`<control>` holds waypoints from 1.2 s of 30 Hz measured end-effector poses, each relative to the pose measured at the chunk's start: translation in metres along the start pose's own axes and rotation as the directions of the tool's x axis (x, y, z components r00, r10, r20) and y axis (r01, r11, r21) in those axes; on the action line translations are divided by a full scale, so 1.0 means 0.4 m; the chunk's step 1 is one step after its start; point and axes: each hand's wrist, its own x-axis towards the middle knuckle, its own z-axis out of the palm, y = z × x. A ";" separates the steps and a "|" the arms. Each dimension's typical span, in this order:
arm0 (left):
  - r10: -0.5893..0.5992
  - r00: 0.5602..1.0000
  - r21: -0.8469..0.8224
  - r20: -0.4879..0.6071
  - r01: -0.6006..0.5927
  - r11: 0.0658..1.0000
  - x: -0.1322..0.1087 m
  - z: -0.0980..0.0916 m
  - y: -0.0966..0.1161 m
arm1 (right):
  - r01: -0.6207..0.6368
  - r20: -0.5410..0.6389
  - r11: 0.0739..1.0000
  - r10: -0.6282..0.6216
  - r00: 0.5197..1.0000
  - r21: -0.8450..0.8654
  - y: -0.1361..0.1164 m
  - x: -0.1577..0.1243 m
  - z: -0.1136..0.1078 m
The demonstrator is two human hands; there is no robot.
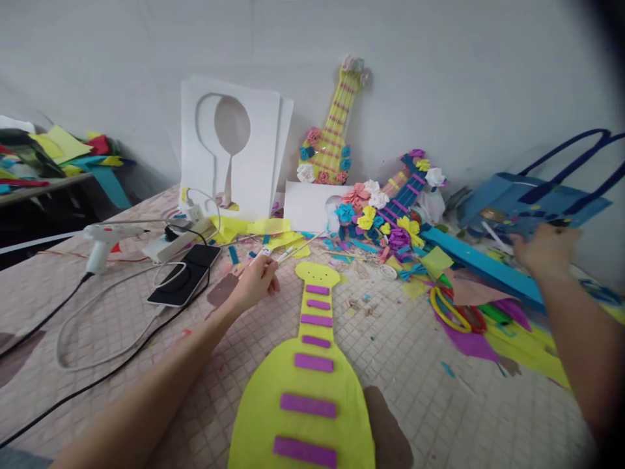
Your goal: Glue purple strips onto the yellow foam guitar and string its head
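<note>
A yellow guitar-shaped cutout [303,384] with purple strips [312,362] across it lies in front of me, with small holes in its head. My left hand [258,283] rests just left of the head, fingers curled; thin white pen-like sticks [284,255] are beside its fingertips, and what it grips is unclear. My right hand [547,251] reaches to the far right, at the front of a blue bag [508,195] with dark blue handles. Its thumb is apart from the fingers, and the fingertips are partly lost against the bag. Another white stick [495,236] lies near that thumb.
A glue gun [100,247], power strip [176,241], phone [185,277] and cables cover the left. White boards [234,143], a yellow flowered guitar [336,130] and a blue one [405,189] lean at the back. Paper scraps and yellow-handled scissors [446,309] lie right.
</note>
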 end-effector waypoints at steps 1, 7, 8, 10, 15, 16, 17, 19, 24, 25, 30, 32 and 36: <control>0.002 1.000 -0.008 0.006 -0.002 1.000 -0.001 0.003 0.004 | -0.019 -0.012 1.000 0.019 1.000 0.023 -0.002 -0.006 -0.007; 0.019 0.999 -0.018 0.041 -0.018 1.000 -0.002 0.019 0.004 | 0.168 0.170 0.942 -0.224 0.960 0.292 -0.202 -0.135 0.002; 0.016 0.999 -0.019 0.047 -0.015 1.000 -0.003 0.020 0.002 | 0.259 0.206 0.894 -0.349 0.914 0.366 -0.254 -0.163 0.010; 0.009 0.998 -0.020 0.054 -0.008 1.000 -0.005 0.021 -0.002 | 0.404 0.241 0.764 -0.573 0.784 0.503 -0.354 -0.211 0.025; 0.002 0.999 -0.044 0.037 0.000 0.999 -0.012 0.017 -0.009 | 0.513 0.257 0.604 -0.763 0.593 0.610 -0.525 -0.245 0.069; 0.002 0.999 -0.046 0.036 0.000 0.999 -0.013 0.016 -0.010 | 0.517 0.271 0.596 -0.775 0.571 0.615 -0.541 -0.240 0.079; 0.003 0.999 -0.047 0.037 -0.001 0.999 -0.013 0.015 -0.011 | 0.520 0.287 0.588 -0.786 0.547 0.620 -0.553 -0.234 0.089; 0.011 0.999 -0.044 0.044 -0.009 0.999 -0.013 0.014 -0.012 | 0.518 0.325 0.575 -0.805 0.496 0.633 -0.566 -0.223 0.109; 0.026 0.999 -0.046 0.041 -0.024 0.999 -0.013 0.012 -0.010 | 0.472 0.388 0.574 -0.812 0.436 0.669 -0.562 -0.206 0.142; 0.026 0.999 -0.052 0.036 -0.024 0.998 -0.014 0.012 -0.010 | 0.458 0.388 0.578 -0.807 0.446 0.676 -0.558 -0.203 0.144; 0.017 0.999 -0.068 0.027 -0.015 0.998 -0.014 0.010 -0.010 | 0.358 0.334 0.578 -0.765 0.550 0.734 -0.535 -0.189 0.135; 0.015 0.999 -0.069 0.030 -0.013 0.998 -0.012 0.011 -0.012 | 0.320 0.309 0.545 -0.768 0.560 0.775 -0.525 -0.190 0.122; 0.025 0.999 -0.061 0.024 -0.024 0.998 -0.011 0.013 -0.015 | 0.253 0.286 0.489 -0.778 0.560 0.834 -0.508 -0.208 0.094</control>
